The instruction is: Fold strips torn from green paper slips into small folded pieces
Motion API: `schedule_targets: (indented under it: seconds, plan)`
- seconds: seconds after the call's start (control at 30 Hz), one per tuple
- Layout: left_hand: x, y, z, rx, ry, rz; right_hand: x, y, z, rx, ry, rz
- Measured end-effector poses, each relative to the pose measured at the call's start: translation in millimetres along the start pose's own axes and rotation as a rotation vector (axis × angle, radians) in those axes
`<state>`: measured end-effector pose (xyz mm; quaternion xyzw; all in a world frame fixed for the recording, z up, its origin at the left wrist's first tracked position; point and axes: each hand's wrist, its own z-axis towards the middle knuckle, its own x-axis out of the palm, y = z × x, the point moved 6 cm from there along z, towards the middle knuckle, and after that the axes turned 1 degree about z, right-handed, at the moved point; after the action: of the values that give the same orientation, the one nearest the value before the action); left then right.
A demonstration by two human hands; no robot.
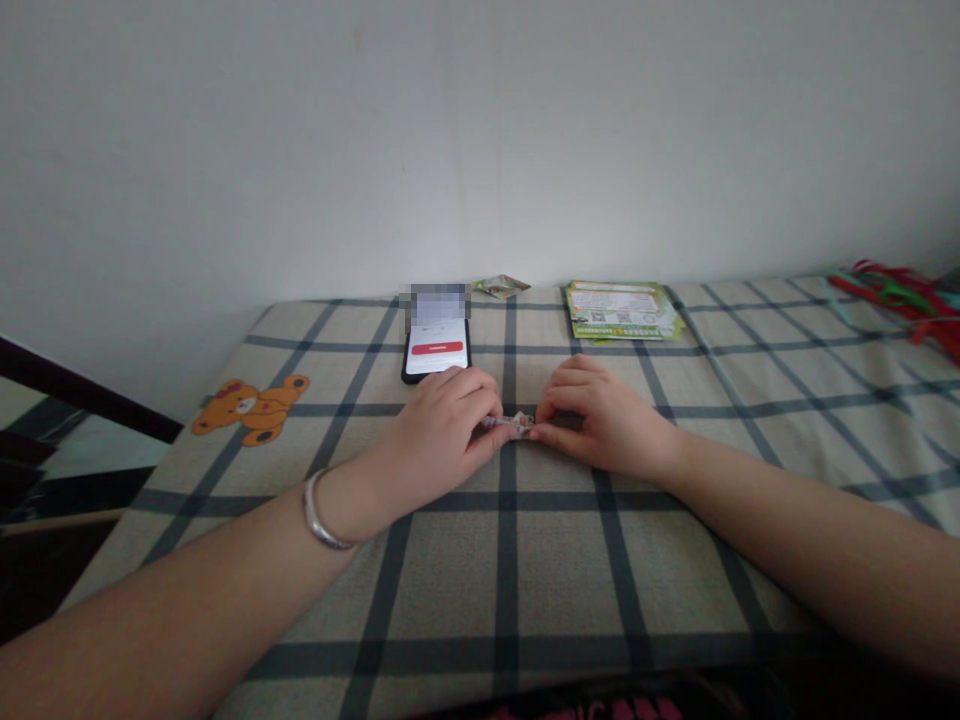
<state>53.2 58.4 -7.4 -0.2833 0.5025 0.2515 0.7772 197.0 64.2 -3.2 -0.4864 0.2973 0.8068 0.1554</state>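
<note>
Over the middle of the checked tablecloth, my left hand is closed, its thumb and fingers pinching one end of a small crumpled or folded strip. The strip is pale with some coloured print and looks like paper. At its other end my right hand pinches it the same way. Most of the strip is hidden by my fingers. A silver bangle circles my left wrist. Just beyond my left hand lies a smartphone with a lit screen and a red button; its upper part is blurred out.
A flat green printed packet or stack of sheets lies beyond my right hand. Against the wall is a small pointed green piece. A flat orange bear figure lies left, near the table's edge. Red and green strands are heaped far right.
</note>
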Motion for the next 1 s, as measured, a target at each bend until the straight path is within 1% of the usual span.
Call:
schedule_targets:
  seconds: [0.1,0.23,0.47,0.67,0.8,1.0]
  plan:
    - [2.4,2.1,0.6,-0.030,0.027,-0.002,0.7,0.5,0.9,0.006,0.014,0.015]
    - [3.2,3.2,0.4,-0.068,0.044,0.037,2.6,-1.6,1.9,0.053,0.018,0.011]
    - [4.2,4.5,-0.1,-0.078,-0.002,0.114,7.7,-5.9,2.8,0.073,0.001,-0.078]
    - [6.5,4.5,1.5,-0.120,0.054,0.153,9.3,-6.5,4.2,0.089,0.009,-0.156]
    - [6.6,4.4,0.9,-0.134,0.042,0.178,9.2,-7.4,5.1,0.098,0.006,-0.138]
    - [7.9,6.3,0.2,-0.119,0.016,0.183,10.0,-8.1,4.3,0.110,0.005,-0.134]
